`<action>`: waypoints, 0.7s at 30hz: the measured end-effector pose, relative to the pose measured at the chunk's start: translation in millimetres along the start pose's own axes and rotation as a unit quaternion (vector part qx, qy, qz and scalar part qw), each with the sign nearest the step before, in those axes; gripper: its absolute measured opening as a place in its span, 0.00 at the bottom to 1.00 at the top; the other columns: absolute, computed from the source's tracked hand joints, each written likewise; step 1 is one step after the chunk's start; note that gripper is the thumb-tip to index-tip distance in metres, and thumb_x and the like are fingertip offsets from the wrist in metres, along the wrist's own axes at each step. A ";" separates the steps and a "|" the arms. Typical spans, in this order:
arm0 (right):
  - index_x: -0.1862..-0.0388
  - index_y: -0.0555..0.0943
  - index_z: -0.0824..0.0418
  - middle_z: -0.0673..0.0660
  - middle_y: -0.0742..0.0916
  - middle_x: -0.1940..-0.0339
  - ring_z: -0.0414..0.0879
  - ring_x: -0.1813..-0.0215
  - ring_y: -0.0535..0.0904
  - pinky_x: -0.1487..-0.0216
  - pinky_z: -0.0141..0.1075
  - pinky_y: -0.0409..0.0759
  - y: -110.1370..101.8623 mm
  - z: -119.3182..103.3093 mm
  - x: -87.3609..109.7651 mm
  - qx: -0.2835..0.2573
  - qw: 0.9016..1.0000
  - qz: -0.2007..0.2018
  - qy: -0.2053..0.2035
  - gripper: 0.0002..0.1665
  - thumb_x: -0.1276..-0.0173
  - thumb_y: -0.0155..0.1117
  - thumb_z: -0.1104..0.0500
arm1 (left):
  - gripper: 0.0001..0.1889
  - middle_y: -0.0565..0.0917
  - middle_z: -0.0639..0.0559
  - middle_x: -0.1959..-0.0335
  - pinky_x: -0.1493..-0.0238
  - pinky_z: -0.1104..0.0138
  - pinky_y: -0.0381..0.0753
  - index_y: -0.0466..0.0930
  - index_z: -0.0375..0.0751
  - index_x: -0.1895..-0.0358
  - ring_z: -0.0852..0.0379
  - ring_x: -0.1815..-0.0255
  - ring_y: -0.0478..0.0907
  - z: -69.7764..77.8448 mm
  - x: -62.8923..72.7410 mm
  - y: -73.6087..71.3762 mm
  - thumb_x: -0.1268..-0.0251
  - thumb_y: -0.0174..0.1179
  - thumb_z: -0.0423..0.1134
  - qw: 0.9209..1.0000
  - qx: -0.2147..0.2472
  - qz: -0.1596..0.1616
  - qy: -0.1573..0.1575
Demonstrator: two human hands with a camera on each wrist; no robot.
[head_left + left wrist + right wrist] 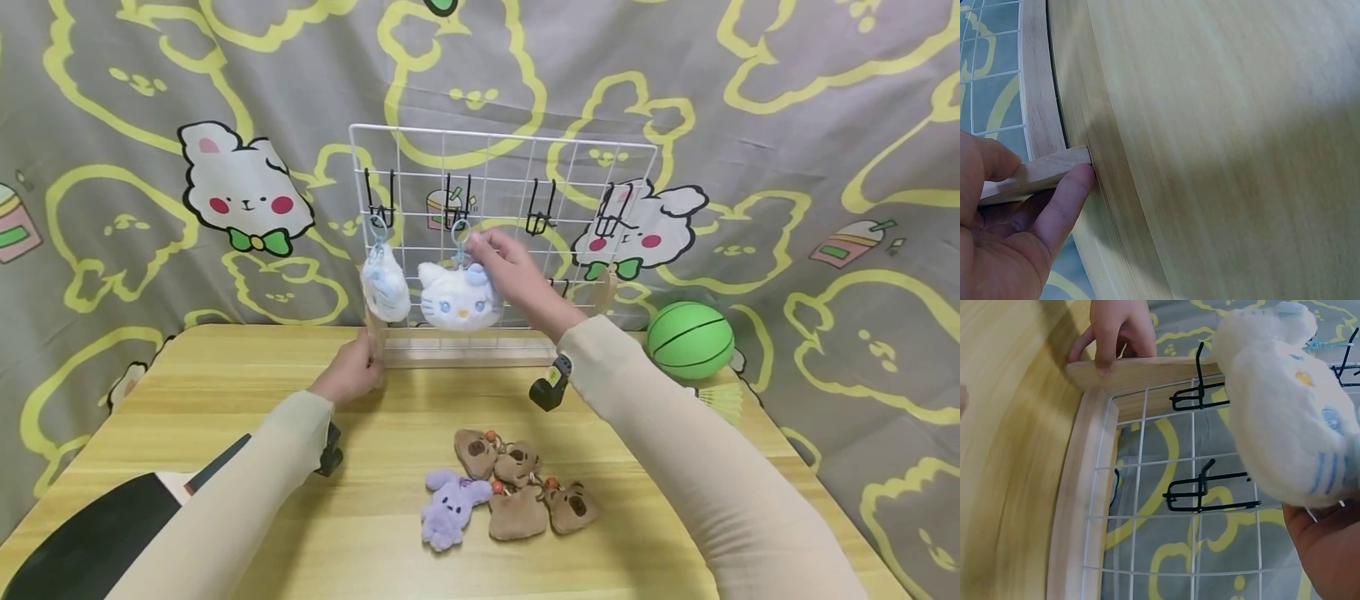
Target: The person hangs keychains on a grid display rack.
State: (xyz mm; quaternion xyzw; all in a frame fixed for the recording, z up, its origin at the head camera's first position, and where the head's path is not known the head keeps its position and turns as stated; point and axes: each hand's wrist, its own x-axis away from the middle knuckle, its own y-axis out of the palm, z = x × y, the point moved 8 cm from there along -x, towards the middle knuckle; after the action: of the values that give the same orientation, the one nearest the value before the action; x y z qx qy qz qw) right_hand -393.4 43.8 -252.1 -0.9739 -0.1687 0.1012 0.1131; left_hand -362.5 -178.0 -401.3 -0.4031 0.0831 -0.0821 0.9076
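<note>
Left hand pinches the rack foot, apparently for steadiness; right hand grips the cat toy near its ring, presumably for control.

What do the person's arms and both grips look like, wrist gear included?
Left sleeve and right sleeve: long, plain, pale cream, reaching the wrists. Left grip and right grip: ordinary five-fingered hands, no gloves. Left wrist camera and right wrist camera: small, black, at the cuffs. No cables visible.
</note>
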 end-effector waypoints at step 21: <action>0.42 0.75 0.62 0.54 0.88 0.62 0.42 0.64 0.85 0.55 0.40 0.87 -11.1 50.2 13.2 -0.049 0.994 -0.006 0.096 0.36 0.13 0.27 0.37 | 0.26 0.73 0.14 0.36 0.48 0.46 0.85 0.57 0.16 0.31 0.33 0.47 0.81 -2.3 0.3 2.4 0.27 0.48 0.26 1.000 -0.001 0.004 0.001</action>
State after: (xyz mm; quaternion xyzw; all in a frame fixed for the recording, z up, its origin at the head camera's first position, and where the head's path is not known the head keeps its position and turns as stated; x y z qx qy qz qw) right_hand -396.4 68.0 -299.2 -0.9825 -0.1677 -0.0014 0.0811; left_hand -362.5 -178.1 -404.7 -0.4041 0.0852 -0.0790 0.9073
